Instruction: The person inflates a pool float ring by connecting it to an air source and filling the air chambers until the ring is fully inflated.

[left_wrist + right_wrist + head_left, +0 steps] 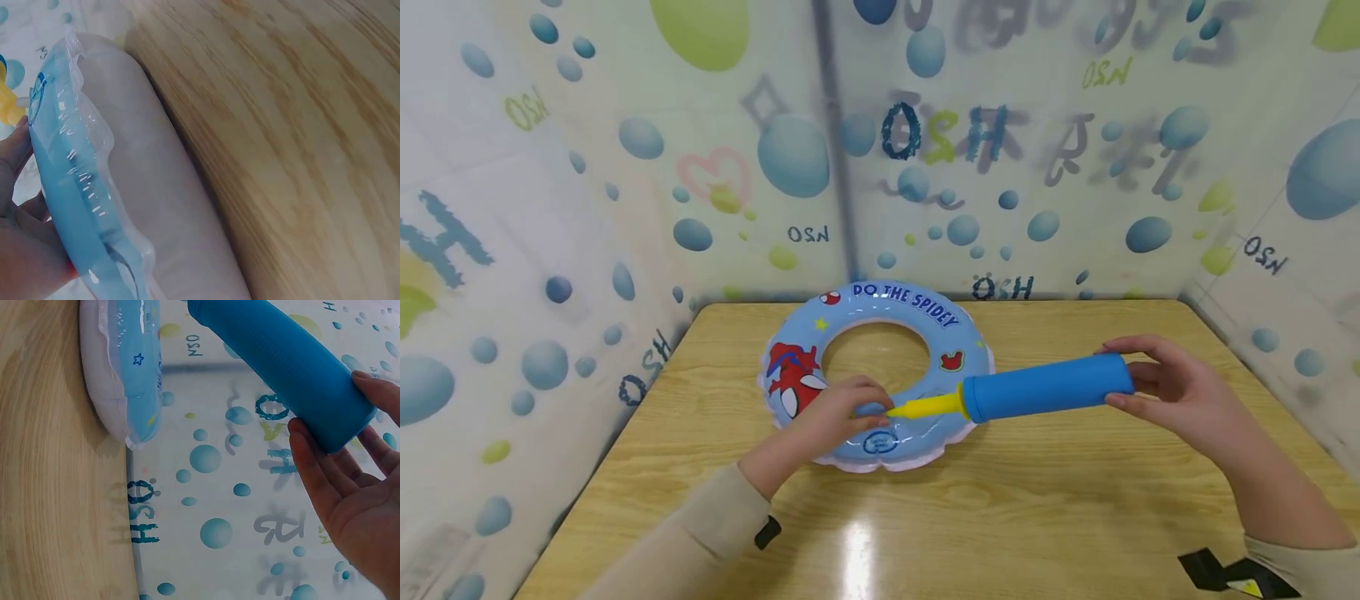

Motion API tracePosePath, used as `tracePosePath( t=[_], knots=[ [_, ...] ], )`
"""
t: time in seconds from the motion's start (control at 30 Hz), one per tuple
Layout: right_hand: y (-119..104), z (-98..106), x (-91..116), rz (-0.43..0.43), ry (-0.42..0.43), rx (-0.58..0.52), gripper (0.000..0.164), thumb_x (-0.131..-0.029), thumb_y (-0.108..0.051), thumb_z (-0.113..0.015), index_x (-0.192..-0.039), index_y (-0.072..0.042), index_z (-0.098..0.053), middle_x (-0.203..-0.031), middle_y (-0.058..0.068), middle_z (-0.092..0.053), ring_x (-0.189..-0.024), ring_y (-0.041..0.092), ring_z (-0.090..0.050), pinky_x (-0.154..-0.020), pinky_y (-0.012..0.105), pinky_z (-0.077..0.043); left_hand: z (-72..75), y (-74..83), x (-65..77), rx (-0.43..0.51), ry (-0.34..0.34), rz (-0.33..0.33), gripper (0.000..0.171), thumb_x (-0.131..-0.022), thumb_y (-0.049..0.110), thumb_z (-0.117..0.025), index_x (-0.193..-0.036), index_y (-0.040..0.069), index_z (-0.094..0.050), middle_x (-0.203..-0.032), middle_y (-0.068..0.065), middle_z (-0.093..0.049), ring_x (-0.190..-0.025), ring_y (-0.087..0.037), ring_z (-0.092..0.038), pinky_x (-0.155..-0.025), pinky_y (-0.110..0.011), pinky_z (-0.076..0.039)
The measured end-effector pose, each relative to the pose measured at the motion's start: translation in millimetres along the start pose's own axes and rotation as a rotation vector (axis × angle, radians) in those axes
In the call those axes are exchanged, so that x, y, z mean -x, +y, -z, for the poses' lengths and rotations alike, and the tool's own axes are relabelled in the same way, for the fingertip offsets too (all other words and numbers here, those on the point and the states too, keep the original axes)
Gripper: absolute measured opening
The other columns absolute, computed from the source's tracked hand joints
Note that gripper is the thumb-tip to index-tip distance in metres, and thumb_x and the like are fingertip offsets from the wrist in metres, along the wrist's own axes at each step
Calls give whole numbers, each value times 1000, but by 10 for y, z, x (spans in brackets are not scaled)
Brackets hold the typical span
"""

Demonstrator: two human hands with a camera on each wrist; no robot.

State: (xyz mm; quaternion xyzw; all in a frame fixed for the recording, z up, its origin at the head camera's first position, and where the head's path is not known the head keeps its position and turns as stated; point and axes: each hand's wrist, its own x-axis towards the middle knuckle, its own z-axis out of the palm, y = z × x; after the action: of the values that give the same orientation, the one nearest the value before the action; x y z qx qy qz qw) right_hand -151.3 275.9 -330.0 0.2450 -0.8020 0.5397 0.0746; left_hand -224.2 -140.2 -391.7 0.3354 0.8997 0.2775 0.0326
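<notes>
A blue inflatable swim ring [973, 342] with a red cartoon figure and the words "DO THE SPIDEY" lies plump on the table. At its near side my left hand [838, 412] pinches the air valve, partly hidden by the fingers. The yellow nozzle [925, 407] of a blue hand pump [1045, 387] meets the ring there, its tip between finger and thumb. My right hand [1176, 392] grips the far end of the pump, held sideways above the table. In the right wrist view, fingers and thumb wrap the pump's blue barrel [300, 369].
The wooden table [1075, 500] carries the ring on its left-middle part. Behind it and on both sides hang pale curtain walls [1052, 183] printed with bubbles and "H2O". Black straps [1232, 575] show at the sleeve cuffs.
</notes>
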Motion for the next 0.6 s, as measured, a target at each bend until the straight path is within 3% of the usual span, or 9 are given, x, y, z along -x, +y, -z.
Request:
tracePosePath(
  t=[0.17,0.33,0.43,0.6],
  knots=[
    [-65,64,7,105,20,-143,54,-86,25,-52,-136,7,-43,-133,4,-54,-107,10,-62,-77,20,-53,-95,99,-92,-39,33,-24,15,-90,24,-72,-105,21,-69,-107,8,-60,-102,-13,-54,-92,-31,-47],
    [-138,108,19,174,50,-202,58,-84,30,-49,-137,9,-42,-136,11,-49,-111,13,-60,-79,19,-52,-196,214,-200,-50,44,31,13,-90,26,-72,-101,22,-68,-106,7,-60,-101,-15,-53,-92,-34,-47],
    [-173,145,19,149,63,-81,60,-83,29,-53,-138,7,-43,-136,8,-49,-109,10,-60,-79,18,-52,-233,277,-256,-55,35,66,10,-90,26,-72,-98,23,-66,-107,6,-59,-101,-16,-52,-91,-35,-46],
    [-231,234,-15,84,40,260,64,-80,20,-67,-137,-1,-47,-133,-1,-51,-101,6,-59,-84,12,-46,-274,352,-324,-47,37,75,9,-90,23,-72,-93,22,-64,-110,2,-58,-102,-19,-52,-93,-39,-45]
  ],
)
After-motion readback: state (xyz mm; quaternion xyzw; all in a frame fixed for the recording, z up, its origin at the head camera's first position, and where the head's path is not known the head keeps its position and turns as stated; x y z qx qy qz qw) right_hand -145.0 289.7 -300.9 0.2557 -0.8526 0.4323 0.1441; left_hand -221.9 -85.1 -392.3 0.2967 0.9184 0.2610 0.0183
